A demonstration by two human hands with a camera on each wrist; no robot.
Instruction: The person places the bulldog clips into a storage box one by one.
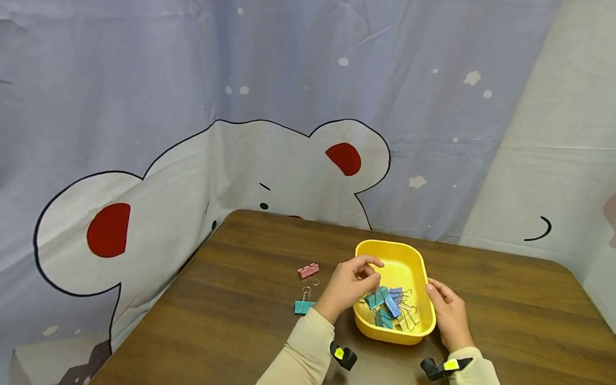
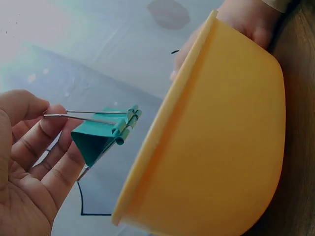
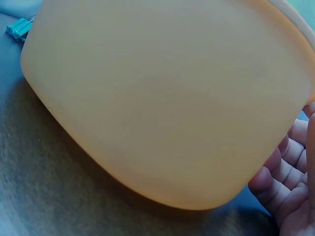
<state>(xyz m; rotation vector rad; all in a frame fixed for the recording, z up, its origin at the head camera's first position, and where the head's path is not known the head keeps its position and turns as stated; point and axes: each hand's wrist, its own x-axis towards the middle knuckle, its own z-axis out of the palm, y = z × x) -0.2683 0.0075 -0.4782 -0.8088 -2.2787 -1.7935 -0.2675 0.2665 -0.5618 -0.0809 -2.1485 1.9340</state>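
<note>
My left hand (image 1: 345, 286) is over the left side of a yellow plastic bin (image 1: 423, 278). Its thumb and forefinger pinch the wire handle of a teal binder clip (image 2: 101, 132), whose body points toward the bin's rim in the left wrist view. At the bin's right side, my right hand (image 1: 449, 314) grips the wall, thumb up by the rim and fingers (image 3: 290, 162) against the outside. Inside the near half of the bin lie several binder clips, among them a blue one (image 1: 392, 307) and a yellow one (image 1: 406, 320).
On the brown wooden table (image 1: 235, 307), left of the bin, lie a pink binder clip (image 1: 308, 270) and a teal binder clip (image 1: 303, 307) close to my left wrist. A printed cloth (image 1: 274, 65) hangs behind the table's far edge.
</note>
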